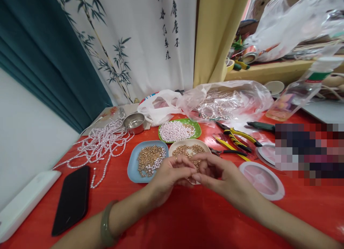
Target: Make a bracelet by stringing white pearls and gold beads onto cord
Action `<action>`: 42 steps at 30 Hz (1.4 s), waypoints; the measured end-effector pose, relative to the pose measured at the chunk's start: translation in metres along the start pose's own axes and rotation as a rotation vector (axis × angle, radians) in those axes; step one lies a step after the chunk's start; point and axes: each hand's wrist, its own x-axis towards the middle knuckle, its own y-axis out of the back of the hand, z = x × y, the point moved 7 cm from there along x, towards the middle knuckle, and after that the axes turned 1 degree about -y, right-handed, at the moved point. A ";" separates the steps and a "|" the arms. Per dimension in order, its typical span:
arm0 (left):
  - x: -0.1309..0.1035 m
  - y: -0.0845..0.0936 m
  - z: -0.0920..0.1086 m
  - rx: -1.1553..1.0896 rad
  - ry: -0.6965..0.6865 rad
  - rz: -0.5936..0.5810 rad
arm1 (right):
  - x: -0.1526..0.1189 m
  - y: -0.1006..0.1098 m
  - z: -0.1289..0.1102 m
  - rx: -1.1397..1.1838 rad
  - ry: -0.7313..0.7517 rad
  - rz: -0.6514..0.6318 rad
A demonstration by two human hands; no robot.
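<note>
My left hand (169, 173) and my right hand (219, 172) meet fingertip to fingertip over the front of a cream tray (205, 144) of gold beads. Both hands are closed in a pinch; whatever lies between the fingertips is too small to make out. A blue tray (133, 166) with gold and pearly white beads lies beside my left hand. Behind these stands a green tray (198, 130) filled mostly with white beads (174, 130). My hands hide part of the cream tray.
Strands of pearls (107, 141), a metal bowl (134, 123) and a black phone (72, 199) are at the left. Yellow-black pliers (236, 136), a white spool (262, 180) and a tilted plastic bottle (301, 91) are at the right. Plastic bags (228, 98) lie behind the trays.
</note>
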 end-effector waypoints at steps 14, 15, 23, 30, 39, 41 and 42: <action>-0.014 -0.025 -0.018 0.261 0.204 -0.387 | -0.005 0.097 -0.024 0.490 0.133 0.496; -0.013 -0.025 -0.018 0.260 0.213 -0.385 | -0.003 0.105 -0.023 0.512 0.139 0.536; -0.004 -0.007 -0.002 -0.076 0.095 -0.127 | -0.001 0.099 -0.021 -0.130 0.189 0.654; -0.006 0.003 0.008 -0.275 -0.042 0.054 | -0.004 -0.003 0.002 -0.070 -0.043 -0.056; -0.011 0.002 0.022 -0.059 -0.285 0.047 | -0.003 -0.012 0.017 0.340 -0.270 -0.014; -0.012 -0.001 0.024 -0.011 -0.316 0.028 | -0.003 -0.011 0.019 0.369 -0.269 0.002; -0.012 -0.002 0.024 -0.008 -0.316 0.017 | -0.003 -0.011 0.019 0.388 -0.263 -0.003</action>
